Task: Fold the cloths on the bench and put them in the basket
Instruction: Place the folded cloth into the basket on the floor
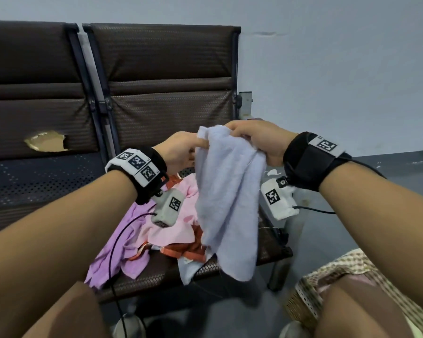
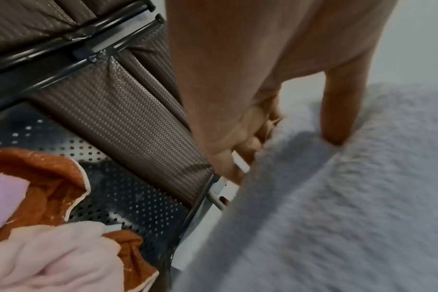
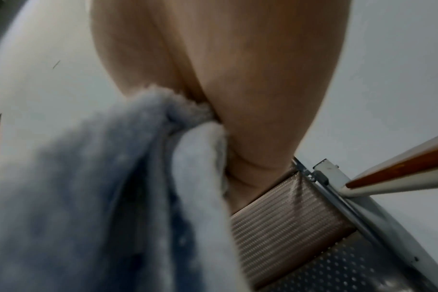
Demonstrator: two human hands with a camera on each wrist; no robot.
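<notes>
Pale-blue terry cloth (image 1: 230, 198) hangs limp above the bench (image 1: 156, 274), its top edge pinched by left hand (image 1: 181, 152) at 10 o'clock and right hand (image 1: 257, 140) at 2. Soft, light, non-slippery; best gripped at corners. Other cloths (image 1: 137, 235) lie piled below; basket (image 1: 310, 291) at 4 o'clock.

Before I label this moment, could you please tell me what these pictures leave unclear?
- Basket: head view, cut off by the frame edge and a knee; contents unseen.
- Left hand fingertips: head view, behind the blue cloth.
- Right hand fingers: right wrist view, hidden by palm and cloth.
- Pile on the bench: count unclear, cloths overlap.
</notes>
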